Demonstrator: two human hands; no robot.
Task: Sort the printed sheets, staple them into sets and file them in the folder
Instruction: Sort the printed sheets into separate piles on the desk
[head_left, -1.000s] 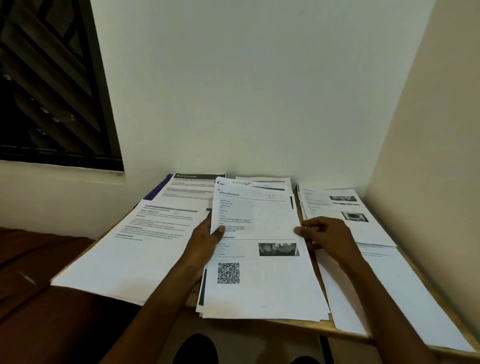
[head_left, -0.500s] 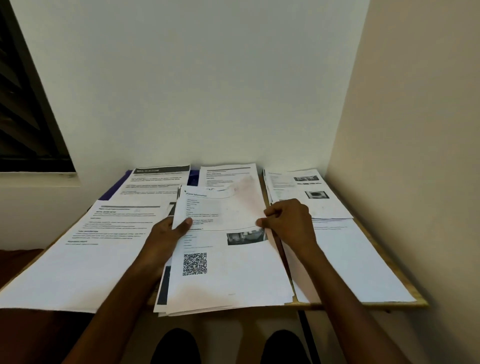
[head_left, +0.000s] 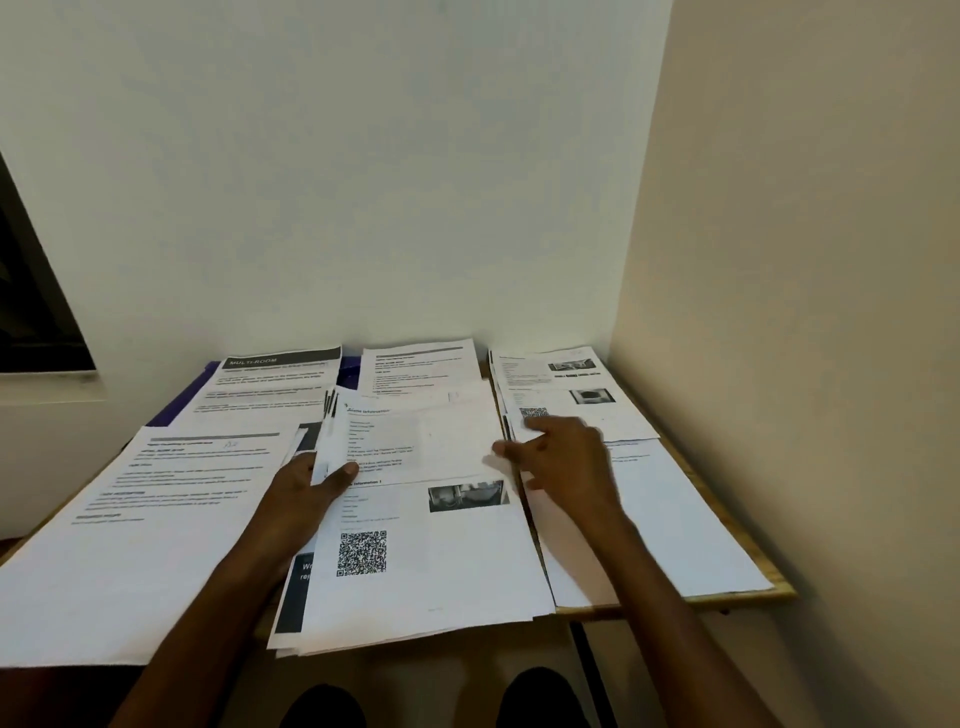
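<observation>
Small wooden desk (head_left: 737, 597) wedged into a room corner, pale wall behind, cream wall to the right. Dark window (head_left: 31, 291) at far left with a white sill below it. Desk top almost wholly covered by printed sheets; bare wood showing only along the right and front edges. Dark leg visible under the front edge.

Sheets laid out in separate piles. Left pile (head_left: 156, 519): text-only page, overhanging the desk's left front corner. Back left: page with a dark "MULTI-ROOM" header band (head_left: 275, 384), lying on something blue or purple (head_left: 208, 384) that may be the folder; cannot tell for sure. Back centre: text page (head_left: 421, 369). Back right: page with two small photos and a QR code (head_left: 566, 389). Right front: mostly blank white sheets (head_left: 649, 519).

Centre stack (head_left: 431, 566), nearest the person: top page with a QR code, a greyscale photo and short text lines; edges fanned unevenly, front edge hanging past the desk. One sheet (head_left: 415, 436) lifted and bowed above the stack's far half.

Left hand (head_left: 306, 493) pinching the lifted sheet's left edge, thumb on top, fingers beneath. Right hand (head_left: 561, 457) hovering by the sheet's right edge, fingers loosely spread and pointing left, gripping nothing that can be seen; actual contact with the paper uncertain.
</observation>
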